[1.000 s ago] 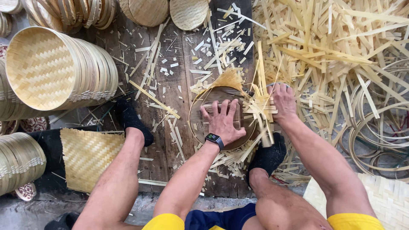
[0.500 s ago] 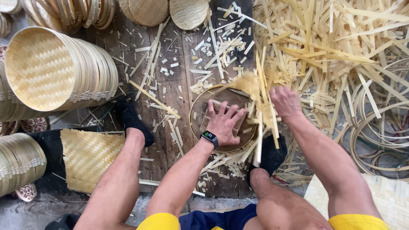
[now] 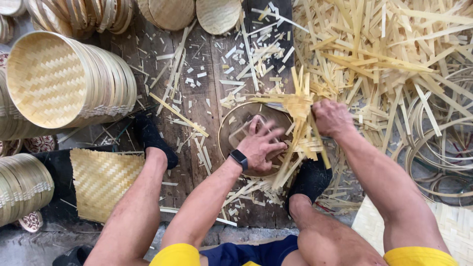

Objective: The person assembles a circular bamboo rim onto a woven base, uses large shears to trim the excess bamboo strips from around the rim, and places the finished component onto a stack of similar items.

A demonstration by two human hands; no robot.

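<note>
Round bamboo hoop [image 3: 231,129] lying flat on the plank floor [image 3: 197,98] at centre frame, between two black-socked feet [image 3: 153,140], probably bracing it against sliding. Being pressed down by the left hand [image 3: 261,145], fingers [image 3: 266,129] spread wide and flat inside the rim, gripping nothing, simply pinning the woven strip mat [image 3: 295,106] against the hoop. At 2 o'clock from the hoop, right hand [image 3: 331,117] closing in a fist around loose strip ends, apparently bending them over the rim; exact grip blurred, so only likely. Strip ends fanning upward toward 12 o'clock and trailing down toward 5 o'clock. Heap of cut bamboo strips [image 3: 374,54] piling at 1 to 3 o'clock, within reach of the right hand. Stack of finished round trays [image 3: 64,81] resting on edge at 9 to 10 o'clock, well apart from the hoop. Flat woven sheet [image 3: 101,180] lying at 8 o'clock under the left leg.
</note>
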